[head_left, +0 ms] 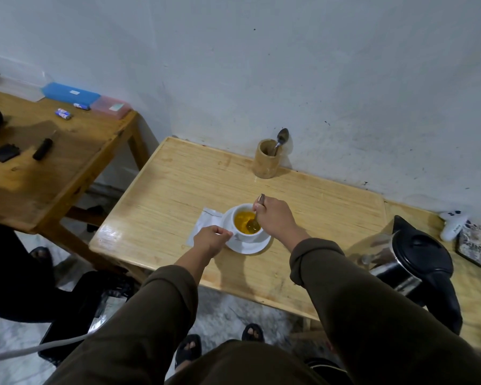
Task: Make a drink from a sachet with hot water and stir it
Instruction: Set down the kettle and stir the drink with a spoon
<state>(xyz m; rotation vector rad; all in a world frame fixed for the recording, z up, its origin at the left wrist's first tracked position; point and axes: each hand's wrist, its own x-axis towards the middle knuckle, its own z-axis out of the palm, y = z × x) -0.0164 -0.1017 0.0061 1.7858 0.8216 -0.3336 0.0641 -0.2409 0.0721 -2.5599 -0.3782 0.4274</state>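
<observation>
Right grip (pixel 272 218) is pinched tight on a spoon (pixel 254 219), its bowl dipped into the yellow drink (pixel 245 222). Left grip (pixel 211 240) is closed on the handle of the white cup (pixel 240 236), which sits on a saucer (pixel 250 247) near the front middle of the wooden surface (pixel 178 190). An empty sachet (pixel 206 222) lies flat just left of the saucer, partly under it. Kettle (pixel 417 259) is off to the right, and a wooden holder (pixel 267 161) with another spoon stands back by the wall.
</observation>
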